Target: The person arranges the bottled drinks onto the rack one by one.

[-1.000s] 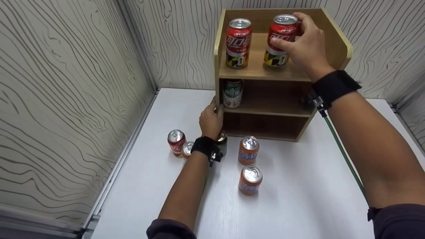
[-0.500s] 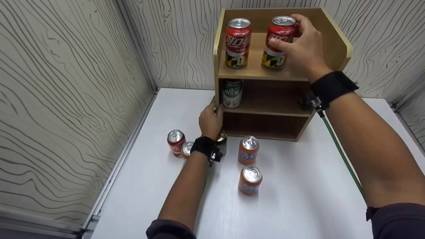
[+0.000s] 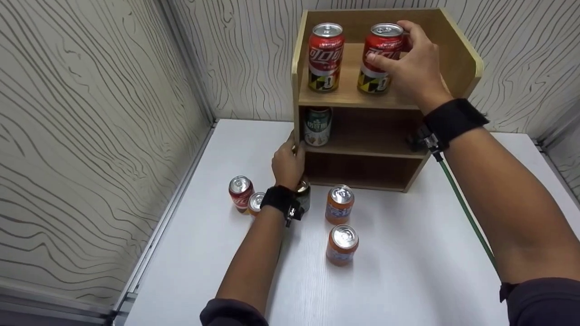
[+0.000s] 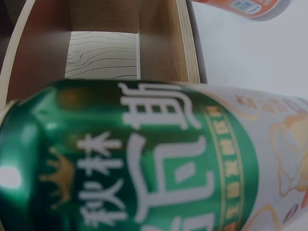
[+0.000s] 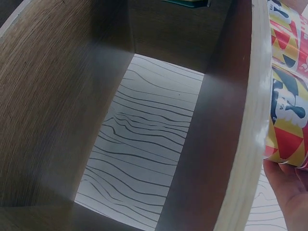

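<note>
In the head view my right hand (image 3: 414,68) grips a red cola can (image 3: 375,74), thumb in front and fingers round its far side. The can stands upright at the top shelf of a small wooden shelf unit (image 3: 369,152). To its left, apart from it, stands another red cola can (image 3: 325,63). My left hand (image 3: 288,165) holds the front edge of the unit's left side panel. Just under the left wrist is a green can (image 3: 303,199), partly hidden; a green-and-white can (image 4: 159,159) fills the left wrist view. In the right wrist view, fingertips (image 5: 284,180) touch the held can.
Another green-and-white can (image 3: 318,129) stands in the middle shelf's left end. On the white table (image 3: 408,253) are two orange cans (image 3: 340,206) in front, plus a red can (image 3: 240,194) and a half-hidden orange can (image 3: 256,203) at left. A green cable (image 3: 466,208) trails from the right wrist.
Over the last second the right hand and its cola can have shifted slightly left and down at the top shelf. The left hand keeps its hold on the side panel.
</note>
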Tool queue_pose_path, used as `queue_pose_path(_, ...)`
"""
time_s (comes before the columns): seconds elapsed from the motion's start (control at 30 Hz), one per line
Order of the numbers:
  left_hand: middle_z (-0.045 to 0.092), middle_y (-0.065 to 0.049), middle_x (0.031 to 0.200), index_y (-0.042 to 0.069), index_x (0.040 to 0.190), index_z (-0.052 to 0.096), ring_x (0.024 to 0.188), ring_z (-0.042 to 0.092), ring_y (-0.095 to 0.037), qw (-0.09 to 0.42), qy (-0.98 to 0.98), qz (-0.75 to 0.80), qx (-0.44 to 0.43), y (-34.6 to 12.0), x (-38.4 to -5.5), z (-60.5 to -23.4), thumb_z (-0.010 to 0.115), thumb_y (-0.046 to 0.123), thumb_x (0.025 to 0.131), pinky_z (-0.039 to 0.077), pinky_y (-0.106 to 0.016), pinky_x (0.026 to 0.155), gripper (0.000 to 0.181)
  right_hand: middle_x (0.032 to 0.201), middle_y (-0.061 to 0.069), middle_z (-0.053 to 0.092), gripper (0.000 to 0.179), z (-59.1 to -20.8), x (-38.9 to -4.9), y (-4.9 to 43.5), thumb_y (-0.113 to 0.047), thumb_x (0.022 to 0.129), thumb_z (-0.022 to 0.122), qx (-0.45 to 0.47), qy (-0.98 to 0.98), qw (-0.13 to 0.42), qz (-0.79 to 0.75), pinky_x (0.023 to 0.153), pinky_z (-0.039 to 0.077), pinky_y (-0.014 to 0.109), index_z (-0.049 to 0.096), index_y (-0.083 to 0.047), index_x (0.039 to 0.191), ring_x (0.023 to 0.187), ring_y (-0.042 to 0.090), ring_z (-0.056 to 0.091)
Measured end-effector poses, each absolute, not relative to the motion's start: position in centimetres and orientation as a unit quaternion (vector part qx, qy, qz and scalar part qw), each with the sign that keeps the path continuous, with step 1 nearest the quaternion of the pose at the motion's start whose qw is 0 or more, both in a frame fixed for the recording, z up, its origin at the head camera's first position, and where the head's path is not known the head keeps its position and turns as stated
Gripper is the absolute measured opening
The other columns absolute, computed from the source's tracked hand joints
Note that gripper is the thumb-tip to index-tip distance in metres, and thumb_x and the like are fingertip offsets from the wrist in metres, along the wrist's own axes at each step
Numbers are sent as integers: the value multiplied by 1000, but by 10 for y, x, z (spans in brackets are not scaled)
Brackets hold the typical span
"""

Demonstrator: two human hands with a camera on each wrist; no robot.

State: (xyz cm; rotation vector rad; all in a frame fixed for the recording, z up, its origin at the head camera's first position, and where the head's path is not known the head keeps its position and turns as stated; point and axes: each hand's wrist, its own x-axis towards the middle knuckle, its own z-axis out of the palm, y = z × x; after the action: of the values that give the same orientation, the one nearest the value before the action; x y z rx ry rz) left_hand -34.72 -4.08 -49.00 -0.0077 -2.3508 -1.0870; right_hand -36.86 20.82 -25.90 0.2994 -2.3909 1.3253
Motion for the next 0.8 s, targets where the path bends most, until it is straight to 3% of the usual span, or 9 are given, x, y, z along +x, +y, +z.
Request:
queue_pose_path(0.27,70,-4,111,16,131,63,96,68,-17,276,-870,-408,-7,-41,-346,-490,61,29,96,55,-31,75,37,142,4,48,80,-264,-370,209,-36,85,75,120,-852,200,468,102,39,29,32,-19,149,124,12,49)
queue_pose_path(0.57,70,-3,112,16,135,60,94,69,-16,275,-870,-409,-13,-41,-346,-490,59,28,97,55,-30,73,40,144,12,36,88,-270,-366,210,-43,84,75,116,-866,196,444,106,36,30,25,-19,153,132,21,40)
queue_pose_path(0.8,70,-4,113,16,134,61,95,69,-16,272,-869,-413,-11,-42,-347,-491,59,30,97,55,-28,74,40,146,6,40,91,-259,-357,206,-41,83,76,108,-868,187,447,106,36,32,22,-19,153,131,17,41)
